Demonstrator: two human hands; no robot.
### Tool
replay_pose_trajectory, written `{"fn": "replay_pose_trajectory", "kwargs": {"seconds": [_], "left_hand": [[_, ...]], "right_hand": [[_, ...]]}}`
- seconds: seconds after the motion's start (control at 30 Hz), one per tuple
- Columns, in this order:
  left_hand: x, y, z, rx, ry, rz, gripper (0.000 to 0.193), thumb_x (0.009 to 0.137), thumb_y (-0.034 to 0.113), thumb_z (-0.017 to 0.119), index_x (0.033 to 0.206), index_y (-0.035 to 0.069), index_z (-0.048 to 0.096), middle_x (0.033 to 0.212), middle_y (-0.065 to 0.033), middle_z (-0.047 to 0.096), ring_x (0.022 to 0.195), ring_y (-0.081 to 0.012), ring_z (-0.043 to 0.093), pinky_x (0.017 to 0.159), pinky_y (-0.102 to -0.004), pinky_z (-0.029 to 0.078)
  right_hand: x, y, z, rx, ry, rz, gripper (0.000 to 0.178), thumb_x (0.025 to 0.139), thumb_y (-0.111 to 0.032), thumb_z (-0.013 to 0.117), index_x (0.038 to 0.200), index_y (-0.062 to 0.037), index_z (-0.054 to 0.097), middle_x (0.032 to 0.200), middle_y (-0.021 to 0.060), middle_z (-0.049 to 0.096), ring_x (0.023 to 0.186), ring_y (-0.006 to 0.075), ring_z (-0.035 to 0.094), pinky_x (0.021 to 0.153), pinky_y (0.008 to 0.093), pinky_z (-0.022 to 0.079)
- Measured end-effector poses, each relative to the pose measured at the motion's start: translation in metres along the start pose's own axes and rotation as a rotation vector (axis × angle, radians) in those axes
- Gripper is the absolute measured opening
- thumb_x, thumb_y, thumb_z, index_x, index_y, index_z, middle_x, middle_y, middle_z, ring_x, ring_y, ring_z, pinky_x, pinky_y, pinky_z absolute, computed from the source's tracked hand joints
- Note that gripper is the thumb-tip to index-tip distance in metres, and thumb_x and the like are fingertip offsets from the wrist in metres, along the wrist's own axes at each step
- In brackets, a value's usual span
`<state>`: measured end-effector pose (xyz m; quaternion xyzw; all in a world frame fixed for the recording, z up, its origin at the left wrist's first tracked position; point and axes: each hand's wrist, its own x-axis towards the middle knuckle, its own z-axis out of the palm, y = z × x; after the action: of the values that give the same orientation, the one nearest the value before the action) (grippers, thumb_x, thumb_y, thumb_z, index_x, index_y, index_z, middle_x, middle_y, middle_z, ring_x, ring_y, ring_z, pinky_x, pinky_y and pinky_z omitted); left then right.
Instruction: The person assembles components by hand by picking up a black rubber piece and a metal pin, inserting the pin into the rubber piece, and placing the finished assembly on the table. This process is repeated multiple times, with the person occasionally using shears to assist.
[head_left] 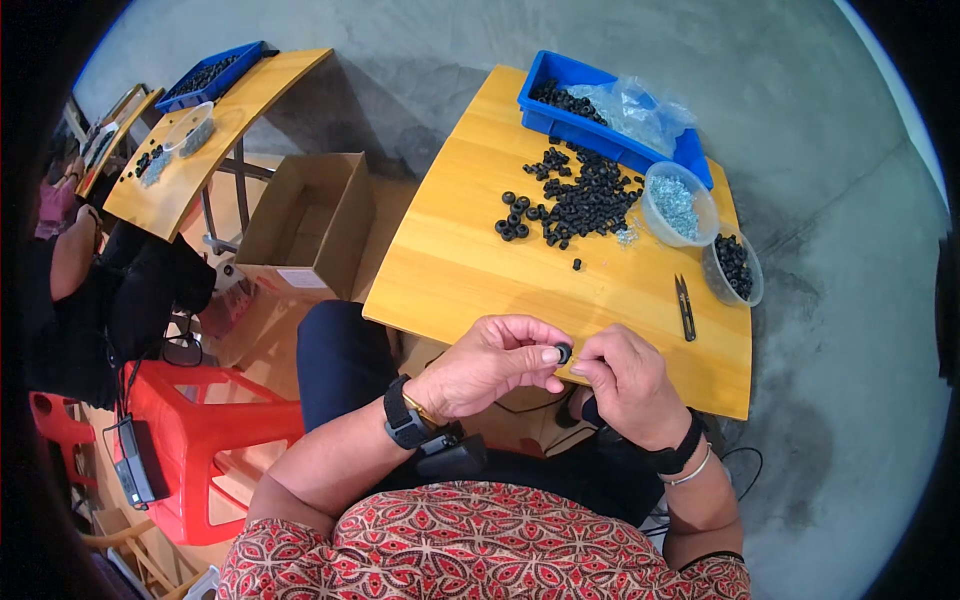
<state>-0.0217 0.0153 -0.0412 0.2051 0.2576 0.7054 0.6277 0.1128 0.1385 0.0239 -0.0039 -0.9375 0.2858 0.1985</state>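
Near the front edge of the wooden table point(450, 240), my left hand point(480, 368) pinches a small round black part point(564, 353) between thumb and forefinger. Close to its right, my right hand point(632, 385) is closed in a pinch; whatever lies between its fingertips is too small to make out. Beyond both hands a heap of small black parts point(592, 197) is spread over the tabletop, with several larger round ones point(513, 228) at its left. A single black piece point(577, 264) lies apart, nearer to me.
Behind the heap stands a blue bin point(560, 125) holding black parts and a clear plastic bag point(640, 112). At right are a tub of small shiny pieces point(675, 207), a tub of black parts point(733, 268) and thread snips point(685, 308). Leftward: cardboard box point(305, 225), red stool point(190, 400), another person point(75, 290).
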Motion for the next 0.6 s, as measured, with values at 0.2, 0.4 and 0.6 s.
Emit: {"fn": "replay_pose_trajectory", "kwargs": {"seconds": [0.2, 0.4, 0.6], "left_hand": [[0.002, -0.003, -0.005, 0.138, -0.038, -0.072, 0.019, 0.085, 0.005, 0.053, 0.103, -0.001, 0.056, 0.094, -0.0097, 0.060, 0.080, -0.0173, 0.061, 0.072, -0.0281, 0.052], [0.004, -0.005, -0.012, -0.058, -0.115, -0.049, 0.019, 0.085, 0.007, 0.053, 0.103, 0.000, 0.055, 0.091, -0.0081, 0.059, 0.079, -0.0154, 0.058, 0.077, -0.0330, 0.051], [0.005, -0.005, -0.012, -0.146, -0.177, 0.080, 0.017, 0.086, 0.009, 0.052, 0.100, 0.001, 0.055, 0.090, -0.0081, 0.057, 0.079, -0.0147, 0.057, 0.081, -0.0360, 0.049]], "right_hand": [[0.003, 0.003, 0.000, -0.010, -0.070, -0.030, 0.015, 0.074, -0.004, 0.061, 0.081, -0.0026, 0.048, 0.072, 0.0126, 0.049, 0.066, 0.0309, 0.051, 0.057, 0.0363, 0.042], [0.003, 0.018, 0.003, 0.187, 0.035, 0.214, 0.005, 0.083, -0.006, 0.052, 0.087, -0.0023, 0.050, 0.074, 0.0096, 0.049, 0.064, 0.0226, 0.050, 0.057, 0.0311, 0.041], [-0.016, 0.043, 0.003, 0.589, 0.198, 0.458, 0.013, 0.088, -0.004, 0.043, 0.098, 0.0014, 0.049, 0.091, 0.0050, 0.052, 0.065, 0.0083, 0.043, 0.060, 0.0225, 0.040]]}}
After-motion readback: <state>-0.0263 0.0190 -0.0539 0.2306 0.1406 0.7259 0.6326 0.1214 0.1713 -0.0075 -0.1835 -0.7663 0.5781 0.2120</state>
